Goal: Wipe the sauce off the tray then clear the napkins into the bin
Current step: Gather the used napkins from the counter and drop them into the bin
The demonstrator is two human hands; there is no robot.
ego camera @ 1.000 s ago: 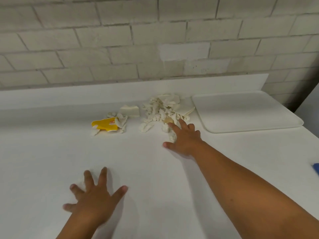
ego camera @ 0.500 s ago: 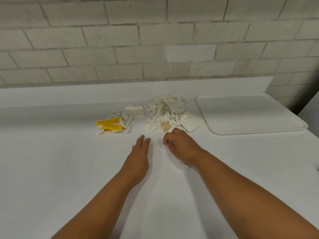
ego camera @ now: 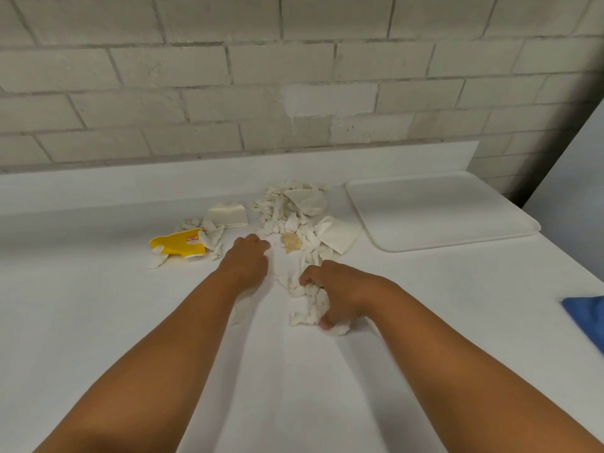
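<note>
We are noting one tray (ego camera: 438, 214), one yellow packet (ego camera: 178, 246); right hand (ego camera: 343, 289) gripping crumpled napkins (ego camera: 307, 308), left hand (ego camera: 246, 259) lying curled, empty, on the desk (ego camera: 98, 322).

Crumpled paper napkins (ego camera: 295, 217); smooth matt tray (ego camera: 438, 210)

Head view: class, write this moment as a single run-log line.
stage: gathering napkins | right hand: grips crumpled napkins | left hand: fingers curled near napkin pile | tray: looks clean | bin: unseen
</note>
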